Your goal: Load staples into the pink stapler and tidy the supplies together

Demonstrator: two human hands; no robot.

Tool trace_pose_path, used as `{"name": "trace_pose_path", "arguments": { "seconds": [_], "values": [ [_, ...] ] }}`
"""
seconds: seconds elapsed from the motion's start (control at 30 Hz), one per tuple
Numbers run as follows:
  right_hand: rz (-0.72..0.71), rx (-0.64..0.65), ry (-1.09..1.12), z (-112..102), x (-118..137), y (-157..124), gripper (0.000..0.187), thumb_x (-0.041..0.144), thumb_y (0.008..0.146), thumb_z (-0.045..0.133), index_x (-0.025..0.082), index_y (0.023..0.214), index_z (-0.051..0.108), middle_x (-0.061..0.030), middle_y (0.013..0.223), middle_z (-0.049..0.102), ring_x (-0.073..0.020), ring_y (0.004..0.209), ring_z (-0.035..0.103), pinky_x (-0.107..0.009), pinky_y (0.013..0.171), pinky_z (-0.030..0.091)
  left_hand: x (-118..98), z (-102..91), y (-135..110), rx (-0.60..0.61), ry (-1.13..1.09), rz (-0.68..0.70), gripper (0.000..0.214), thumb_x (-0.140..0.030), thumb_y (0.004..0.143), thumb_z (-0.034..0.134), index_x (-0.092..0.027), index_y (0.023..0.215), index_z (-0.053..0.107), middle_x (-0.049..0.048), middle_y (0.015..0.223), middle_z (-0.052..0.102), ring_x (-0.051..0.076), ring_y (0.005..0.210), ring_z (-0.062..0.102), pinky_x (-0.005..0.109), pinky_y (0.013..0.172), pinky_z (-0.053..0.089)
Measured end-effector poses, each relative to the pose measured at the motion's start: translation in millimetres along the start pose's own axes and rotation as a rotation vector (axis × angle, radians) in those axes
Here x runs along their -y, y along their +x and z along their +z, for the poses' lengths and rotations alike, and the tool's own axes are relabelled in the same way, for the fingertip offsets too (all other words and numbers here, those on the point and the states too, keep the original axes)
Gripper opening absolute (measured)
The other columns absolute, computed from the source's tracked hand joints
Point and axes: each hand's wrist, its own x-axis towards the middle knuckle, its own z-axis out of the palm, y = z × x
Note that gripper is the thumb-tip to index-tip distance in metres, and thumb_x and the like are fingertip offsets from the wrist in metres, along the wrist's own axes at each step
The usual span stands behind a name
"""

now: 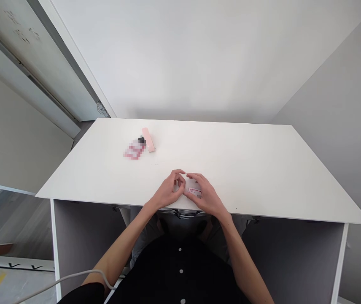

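Observation:
My left hand (168, 190) is over the front edge of the white desk, its thumb and fingers curled together in a pinch. Whatever is between those fingertips is too small to make out. Close beside it, my right hand (206, 195) arches over the desktop with thumb and fingers apart. Between that thumb and the fingers lies a small white label with a red border (195, 192), partly covered by the hand. The fingertips of both hands nearly meet.
On the white desk (262, 169), a long pink object (149, 140) lies toward the back left. A blurred pink-and-white item (134, 150) with a black part touches or nearly touches it. A wall stands behind the desk, and a pale cable (69, 276) crosses my left forearm.

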Motion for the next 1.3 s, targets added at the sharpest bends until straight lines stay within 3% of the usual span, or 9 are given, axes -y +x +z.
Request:
{"name": "trace_pose_path", "arguments": {
  "seconds": [0.27,0.43,0.53,0.67,0.87,1.0,1.1,1.2,1.3],
  "values": [
    [0.227,-0.268,0.239,-1,-9,2,0.037,0.048,0.109,0.044,0.024,0.132,0.059,-0.0108,0.129,0.071,-0.0240,0.120,0.067,-0.046,0.106,0.052,-8,-1.6,1,0.115,0.273,0.197,0.052,-0.054,0.085,0.077,-0.026,0.127,0.064,0.0095,0.118,0.064,0.028,0.112,0.059,0.046,0.103,0.046],
    [0.260,-0.315,0.271,0,-11,3,0.037,0.051,0.107,0.047,0.024,0.129,0.061,-0.0110,0.128,0.072,-0.0243,0.121,0.067,-0.047,0.106,0.052,4,-10.2,-2,0.079,0.335,0.200,0.038,-0.053,0.094,0.069,-0.027,0.121,0.070,0.0099,0.118,0.065,0.027,0.112,0.059,0.045,0.103,0.047],
    [0.273,-0.333,0.283,1,-12,3,0.038,0.052,0.106,0.048,0.024,0.127,0.062,-0.0119,0.129,0.072,-0.0253,0.121,0.067,-0.047,0.105,0.053,23,-38.4,-10,-0.068,0.360,0.112,0.036,-0.050,0.095,0.068,-0.027,0.123,0.069,0.0096,0.119,0.065,0.028,0.115,0.059,0.047,0.104,0.048],
    [0.282,-0.315,0.279,1,-13,2,0.040,0.054,0.104,0.052,0.023,0.128,0.062,-0.0132,0.129,0.072,-0.0268,0.118,0.068,-0.045,0.098,0.056,56,-99.0,-31,-0.346,0.539,-0.018,0.038,-0.050,0.093,0.069,-0.027,0.124,0.070,0.0114,0.133,0.056,0.031,0.129,0.050,0.051,0.113,0.043],
    [0.268,-0.308,0.264,1,-13,2,0.041,0.054,0.104,0.051,0.022,0.128,0.062,-0.0149,0.128,0.072,-0.0275,0.116,0.068,-0.044,0.093,0.057,92,-166.7,-54,-0.404,0.694,-0.130,0.039,-0.051,0.094,0.066,-0.031,0.126,0.072,0.0112,0.149,0.046,0.037,0.141,0.035,0.058,0.117,0.036],
    [0.265,-0.306,0.258,1,-14,2,0.041,0.053,0.104,0.052,0.022,0.129,0.062,-0.0145,0.127,0.073,-0.0271,0.115,0.069,-0.043,0.091,0.058,95,-169.8,-53,-0.562,0.662,-0.218,0.057,-0.048,0.092,0.066,-0.026,0.144,0.057,0.0151,0.153,0.039,0.037,0.142,0.035,0.059,0.119,0.034],
    [0.253,-0.305,0.248,2,-15,2,0.042,0.054,0.104,0.051,0.022,0.129,0.061,-0.0150,0.126,0.073,-0.0276,0.115,0.069,-0.044,0.090,0.058,87,-162.6,-52,-0.655,0.649,-0.178,0.054,-0.043,0.090,0.066,-0.022,0.139,0.056,0.0158,0.145,0.042,0.034,0.137,0.042,0.054,0.118,0.037],
    [0.246,-0.305,0.242,2,-15,2,0.041,0.053,0.104,0.052,0.022,0.128,0.062,-0.0150,0.126,0.073,-0.0275,0.114,0.070,-0.043,0.090,0.058,76,-154.5,-54,-0.746,0.579,-0.150,0.036,-0.039,0.089,0.065,-0.020,0.119,0.060,0.0100,0.116,0.054,0.022,0.102,0.058,0.040,0.096,0.051],
    [0.249,-0.297,0.240,2,-15,2,0.039,0.052,0.103,0.054,0.022,0.126,0.064,-0.0139,0.124,0.074,-0.0271,0.113,0.070,-0.043,0.090,0.058,65,-143.2,-54,-0.734,0.373,-0.262,0.021,-0.038,0.086,0.065,-0.023,0.094,0.052,-0.0037,0.075,0.046,0.012,0.062,0.042,0.028,0.064,0.043]
  ]
}}
